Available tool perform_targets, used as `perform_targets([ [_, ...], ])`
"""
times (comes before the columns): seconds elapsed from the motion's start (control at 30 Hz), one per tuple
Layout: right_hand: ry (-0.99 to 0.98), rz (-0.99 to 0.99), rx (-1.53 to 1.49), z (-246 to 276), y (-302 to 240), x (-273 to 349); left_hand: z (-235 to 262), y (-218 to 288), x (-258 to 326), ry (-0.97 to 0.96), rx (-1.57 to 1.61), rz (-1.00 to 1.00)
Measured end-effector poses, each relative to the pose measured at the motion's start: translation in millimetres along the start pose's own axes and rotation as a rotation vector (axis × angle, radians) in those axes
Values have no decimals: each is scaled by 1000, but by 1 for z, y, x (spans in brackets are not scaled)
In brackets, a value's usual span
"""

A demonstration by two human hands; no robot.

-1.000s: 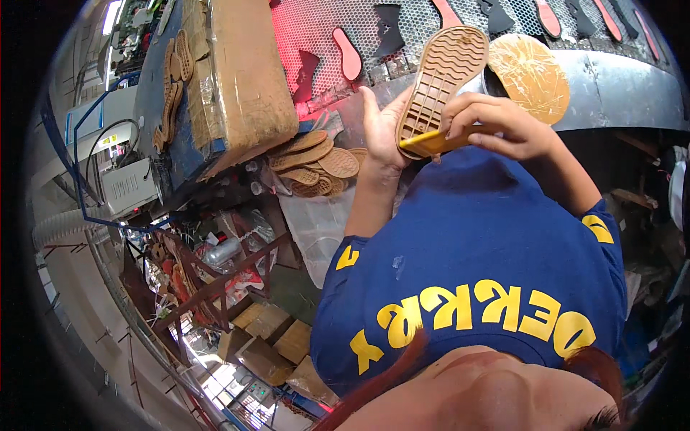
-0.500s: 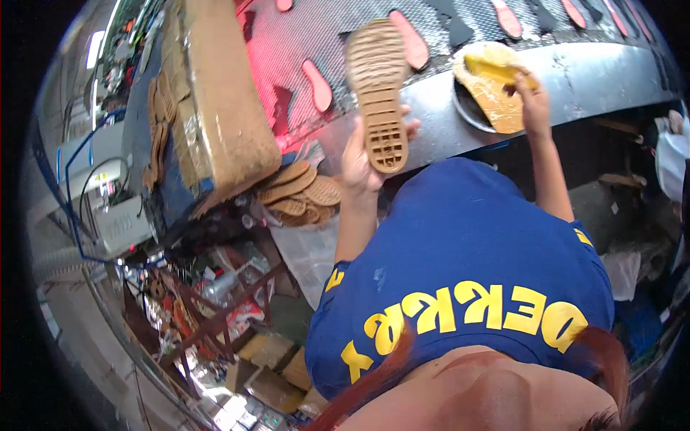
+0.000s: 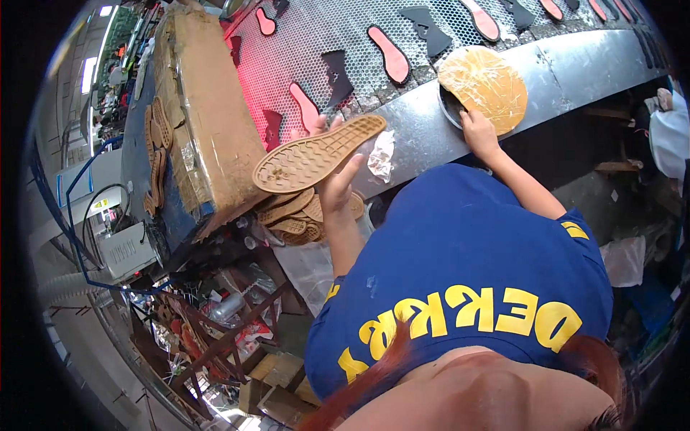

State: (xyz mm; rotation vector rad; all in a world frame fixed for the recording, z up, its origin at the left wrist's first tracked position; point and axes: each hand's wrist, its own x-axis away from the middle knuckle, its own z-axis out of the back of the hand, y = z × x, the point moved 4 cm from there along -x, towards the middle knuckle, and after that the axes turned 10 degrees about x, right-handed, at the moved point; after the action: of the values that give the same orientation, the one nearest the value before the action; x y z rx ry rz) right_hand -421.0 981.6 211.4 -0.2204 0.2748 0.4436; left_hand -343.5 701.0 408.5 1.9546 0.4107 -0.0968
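A tan shoe sole (image 3: 316,154) lies slantwise in my left hand (image 3: 336,183), its ridged tread side in view and its broad end toward the lower left. The fingers are round its far edge and the thumb is on the near edge. My right hand (image 3: 480,135) is at the lower left edge of a round container (image 3: 450,108) partly covered by an orange-yellow, whitish-smeared board (image 3: 496,86). Its fingers are bent into the gap beside the board; what they grip is hidden. Between the hands is a crumpled white tissue (image 3: 382,155) on the metal ledge (image 3: 420,129).
Beyond the ledge runs a mesh conveyor (image 3: 352,43) bearing pink insoles (image 3: 389,54) and black cut pieces (image 3: 336,77), lit red at its left. More soles (image 3: 291,215) are piled below my left hand. A large cardboard-covered block (image 3: 215,108) stands left.
My left hand has tipped the sole from upright to slantwise, lower and leftward. My right hand has come down from above the container, and the yellow thing in it no longer shows.
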Motion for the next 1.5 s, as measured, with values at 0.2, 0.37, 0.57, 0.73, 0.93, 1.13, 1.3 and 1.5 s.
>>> perform_targets([
  [0.2,21,-209,-690,10,9,-13,1,22,2,-138,-381,-95],
  [0.37,-72,-556,-1563,25,11,-33,-1,20,13,-136,-414,-153],
  [0.57,266,-123,-1511,158,-39,-71,-18,33,10,-319,-949,-143],
  [0.73,306,16,-1251,185,-62,-82,-36,42,17,-253,-657,-213],
  [0.93,282,-101,-1442,170,-68,-81,-55,47,19,-266,-267,-376],
  [1.13,268,-15,-1302,189,-73,-82,-54,45,22,-238,-362,-441],
  [1.3,231,73,-1228,196,-78,-79,-53,44,21,-237,-319,-448],
  [1.5,188,164,-1149,208,-91,-73,-52,44,19,-209,-471,-423],
])
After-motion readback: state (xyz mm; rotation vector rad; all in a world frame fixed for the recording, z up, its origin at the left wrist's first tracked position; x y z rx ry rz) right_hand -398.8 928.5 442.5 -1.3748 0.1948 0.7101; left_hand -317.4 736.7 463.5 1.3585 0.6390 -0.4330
